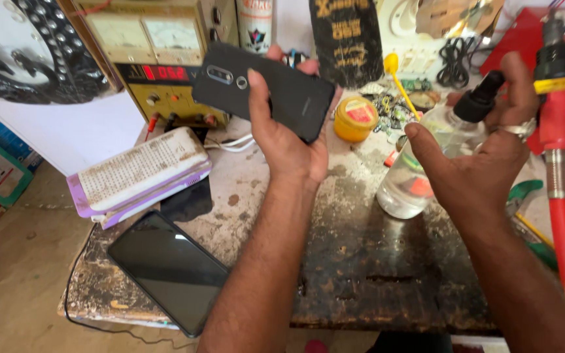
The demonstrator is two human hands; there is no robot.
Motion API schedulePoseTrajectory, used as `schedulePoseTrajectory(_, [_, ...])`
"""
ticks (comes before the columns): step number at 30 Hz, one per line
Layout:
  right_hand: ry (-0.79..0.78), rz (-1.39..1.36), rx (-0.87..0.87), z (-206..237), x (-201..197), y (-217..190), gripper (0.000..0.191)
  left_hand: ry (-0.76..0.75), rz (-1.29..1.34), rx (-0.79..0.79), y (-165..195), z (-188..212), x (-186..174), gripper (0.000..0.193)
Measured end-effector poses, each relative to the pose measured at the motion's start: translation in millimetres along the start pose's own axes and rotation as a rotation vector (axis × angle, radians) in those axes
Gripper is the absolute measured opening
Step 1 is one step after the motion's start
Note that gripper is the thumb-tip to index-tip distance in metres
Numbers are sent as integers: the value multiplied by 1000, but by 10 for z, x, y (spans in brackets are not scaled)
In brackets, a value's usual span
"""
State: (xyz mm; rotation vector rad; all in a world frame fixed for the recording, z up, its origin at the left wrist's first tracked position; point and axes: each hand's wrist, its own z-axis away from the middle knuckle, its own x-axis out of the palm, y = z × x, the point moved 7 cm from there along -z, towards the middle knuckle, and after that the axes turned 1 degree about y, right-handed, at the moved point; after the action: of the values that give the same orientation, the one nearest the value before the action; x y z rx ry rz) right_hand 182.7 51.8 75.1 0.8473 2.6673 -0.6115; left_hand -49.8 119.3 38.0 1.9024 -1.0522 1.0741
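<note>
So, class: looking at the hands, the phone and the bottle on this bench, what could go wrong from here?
1. The left hand holds the black phone only by its edges, so it might slip onto the worn bench.
2. The right hand tips the clear bottle of liquid; a spill could reach the tablet lying flat at the bench edge.

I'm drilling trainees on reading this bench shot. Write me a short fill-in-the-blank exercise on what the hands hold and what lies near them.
1. The left hand holds a black ____ with its back toward the camera.
2. The right hand grips a clear spray bottle with a ____ nozzle.
3. A dark glass panel lies flat at the worn table's front ____ corner.
4. The small round tin beyond the left hand is ____.

Missing words: phone; black; left; yellow
</note>
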Motion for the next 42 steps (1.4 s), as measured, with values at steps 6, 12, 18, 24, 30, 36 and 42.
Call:
schedulePoseTrajectory(6, [-16, 383, -261, -48, -112, -548, 115, -16, 50, -92, 76, -108, -117, 65])
schedulePoseTrajectory(12, [-381, -85, 185, 444, 361, -938, 54, -131, 106, -57, 200, -160, -151, 63])
schedulePoseTrajectory(18, [-1304, 12, 567, 1071, 1186, -843, 75, -82, 189, -82, 405, -207, -171, 61])
schedulePoseTrajectory(24, [-836, -529, 220, 963, 1239, -1163, 47, -107, 143, -31, 557, -188, -86, 61])
schedulePoseTrajectory(30, [-450, -28, 392, 414, 314, -744, 18, -36, 104, -24, 524, -172, -66, 63])
schedulePoseTrajectory(36, [-72, -53, 151, -746, -626, -370, 18, 11, 69, -101, 223, -68, 1, 61])
schedulePoseTrajectory(42, [-202, -114, 171, -649, -494, -162, 20, -17, 36, -173, 69, 33, 61, 57])
